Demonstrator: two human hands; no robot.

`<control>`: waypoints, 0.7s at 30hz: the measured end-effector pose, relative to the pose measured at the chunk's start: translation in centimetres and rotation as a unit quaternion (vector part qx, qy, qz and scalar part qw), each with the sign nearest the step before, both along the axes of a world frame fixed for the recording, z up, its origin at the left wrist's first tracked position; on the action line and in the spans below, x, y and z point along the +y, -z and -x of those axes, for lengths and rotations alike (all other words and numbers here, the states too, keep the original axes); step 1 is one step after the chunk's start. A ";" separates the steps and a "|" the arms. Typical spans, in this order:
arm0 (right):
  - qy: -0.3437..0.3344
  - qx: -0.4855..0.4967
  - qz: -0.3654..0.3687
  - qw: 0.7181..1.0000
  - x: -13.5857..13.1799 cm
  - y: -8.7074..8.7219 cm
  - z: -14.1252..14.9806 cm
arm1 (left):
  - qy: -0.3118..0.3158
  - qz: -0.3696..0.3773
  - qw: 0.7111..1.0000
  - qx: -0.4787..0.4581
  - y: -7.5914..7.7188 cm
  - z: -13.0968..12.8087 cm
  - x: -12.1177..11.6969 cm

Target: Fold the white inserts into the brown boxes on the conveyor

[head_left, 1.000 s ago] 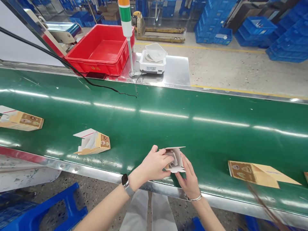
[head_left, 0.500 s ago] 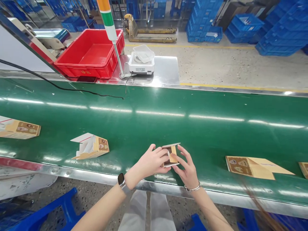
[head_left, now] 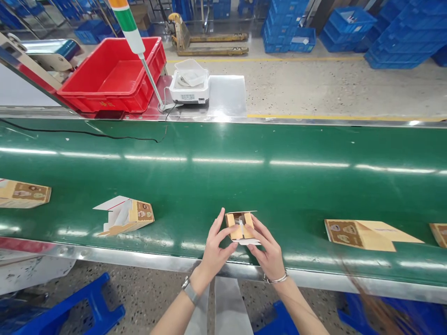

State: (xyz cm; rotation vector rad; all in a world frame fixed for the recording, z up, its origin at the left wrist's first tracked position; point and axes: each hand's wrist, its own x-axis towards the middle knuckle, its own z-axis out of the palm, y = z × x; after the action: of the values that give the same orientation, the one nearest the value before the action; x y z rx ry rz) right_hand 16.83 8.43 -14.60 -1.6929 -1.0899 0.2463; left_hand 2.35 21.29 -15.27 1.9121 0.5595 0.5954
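A small tan cardboard box [head_left: 240, 219] lies on the green conveyor belt in front of me, its end open towards me and its side flaps folded partly inward. My left hand [head_left: 218, 242] grips the box's left side, with a finger on the left flap. From the right, my right hand [head_left: 268, 244] holds the other side, a finger pressing the right flap. Something pale shows in the gap between the flaps; I cannot make out what it is. The thin top flap and the white bottom flap stick out from the box.
On the green belt [head_left: 279, 181], an open carton [head_left: 139, 214] and another box [head_left: 30, 194] lie to the left, a carton [head_left: 349, 233] to the right. Beyond the belt are a red bin [head_left: 111, 79], a signal light pole [head_left: 150, 79] and a white scale [head_left: 190, 90]. Blue stools [head_left: 94, 298] stand below.
My left hand has moved from over the box's opening to its left side. Both side flaps now show folded inward. The view has shifted slightly.
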 end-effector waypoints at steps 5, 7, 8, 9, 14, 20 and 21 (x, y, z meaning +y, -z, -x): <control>0.099 0.068 0.020 0.993 0.6 -0.4 0.3 | -0.038 0.028 0.999 -0.006 -0.6 -2.4 -0.5; 0.151 0.112 0.046 0.981 1.1 -0.7 0.6 | -0.089 0.068 0.994 -0.014 -0.8 -3.5 -1.5; 0.174 0.142 0.053 0.973 1.4 -0.8 0.6 | -0.116 0.100 0.988 -0.019 -0.9 -4.2 -2.0; 0.193 0.180 0.054 0.963 1.6 -1.0 0.6 | -0.143 0.138 0.980 -0.028 -1.1 -4.8 -2.6; 0.185 0.392 0.047 0.900 1.6 -1.3 -0.8 | -0.195 0.342 0.915 -0.091 -1.8 -7.2 -4.1; 0.188 0.446 0.074 0.872 1.1 -0.6 -2.3 | -0.134 0.377 0.916 -0.036 -1.6 -8.6 -4.0; 0.194 0.439 0.071 0.875 1.1 -0.4 -2.3 | -0.133 0.366 0.921 -0.034 -1.5 -8.8 -4.1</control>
State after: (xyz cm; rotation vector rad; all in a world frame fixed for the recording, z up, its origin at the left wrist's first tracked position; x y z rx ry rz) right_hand 19.12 9.49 -14.19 -1.6029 -0.0517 0.7585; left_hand 11.13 17.22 -13.77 1.1131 0.8628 0.5198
